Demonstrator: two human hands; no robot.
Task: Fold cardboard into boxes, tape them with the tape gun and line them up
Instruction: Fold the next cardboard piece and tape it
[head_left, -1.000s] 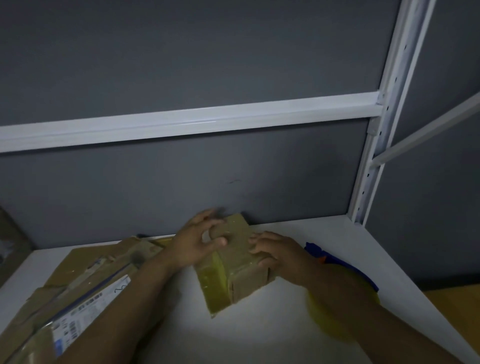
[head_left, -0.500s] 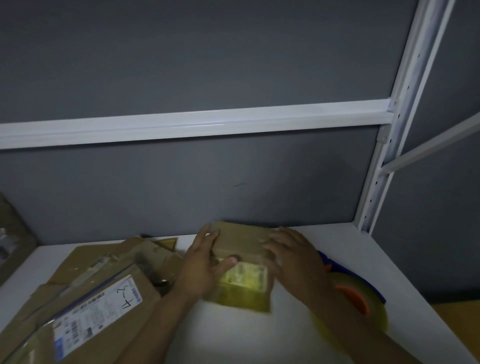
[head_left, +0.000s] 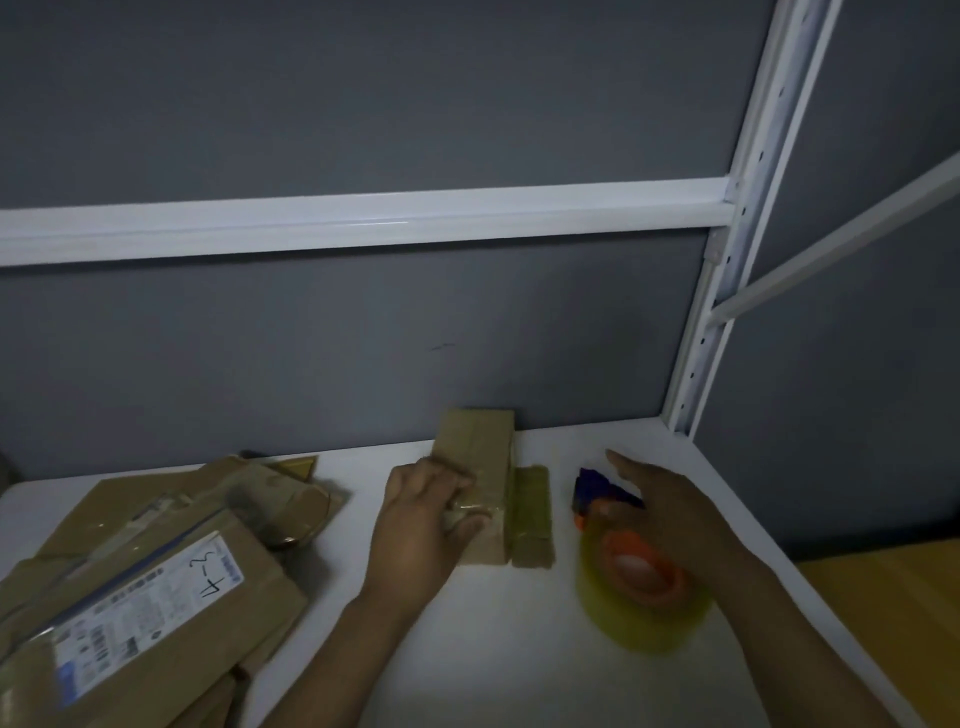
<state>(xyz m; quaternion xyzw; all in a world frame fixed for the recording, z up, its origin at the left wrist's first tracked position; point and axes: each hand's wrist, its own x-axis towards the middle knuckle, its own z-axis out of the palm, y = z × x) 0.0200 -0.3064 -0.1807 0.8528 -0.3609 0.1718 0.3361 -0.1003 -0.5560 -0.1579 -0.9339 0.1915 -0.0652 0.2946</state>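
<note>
The box (head_left: 480, 452) is seen on the white table (head_left: 519, 649), with its far end set against the grey partition (head_left: 363, 338). Its near end is gripped by the left hand (head_left: 421, 525), the fingers curled over the top and the thumb pressed to the near face. A flatter taped cardboard piece (head_left: 531, 514) is laid against its right side. Further right, the tape gun (head_left: 641, 571) with its yellow roll is partly covered by the right hand (head_left: 670, 514), whose fingers are held straight and loose; whether the gun is touched cannot be told. A pile of flattened cardboard (head_left: 156, 571), marked "4-3", is spread at the left, apart from the box. A white upright (head_left: 696, 364) is fixed at the table's far right corner.
</note>
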